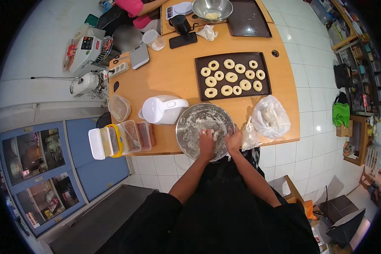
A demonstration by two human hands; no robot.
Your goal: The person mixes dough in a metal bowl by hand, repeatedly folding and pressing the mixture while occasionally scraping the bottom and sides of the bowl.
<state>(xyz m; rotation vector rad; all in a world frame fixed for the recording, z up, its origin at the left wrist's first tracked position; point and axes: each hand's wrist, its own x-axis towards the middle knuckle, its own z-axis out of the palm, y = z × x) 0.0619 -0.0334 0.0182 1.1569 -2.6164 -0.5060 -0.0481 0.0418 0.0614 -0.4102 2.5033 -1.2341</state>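
A metal mixing bowl (pixel 187 111) stands at the table's front edge, its inside coated with flour and bits of dough. My left hand (pixel 206 144) reaches down into it, fingers curled into a pale, floury lump of dough (pixel 216 134); flour and dough partly hide the fingertips. At the bowl's right side, my right hand (pixel 234 140) grips the rim, thumb toward the inside. Just right of that hand are a small plastic bag of white powder (pixel 250 134) and a larger clear plastic bag (pixel 271 118) with pale contents.
Behind the bowl lies a dark tray (pixel 203 61) with several dough rings. A white lidded container (pixel 163 110) and several plastic tubs (pixel 129 135) stand left. Farther back are a phone (pixel 183 40), a scale (pixel 139 56), another metal bowl (pixel 211 9) and a person's pink sleeve (pixel 131 6).
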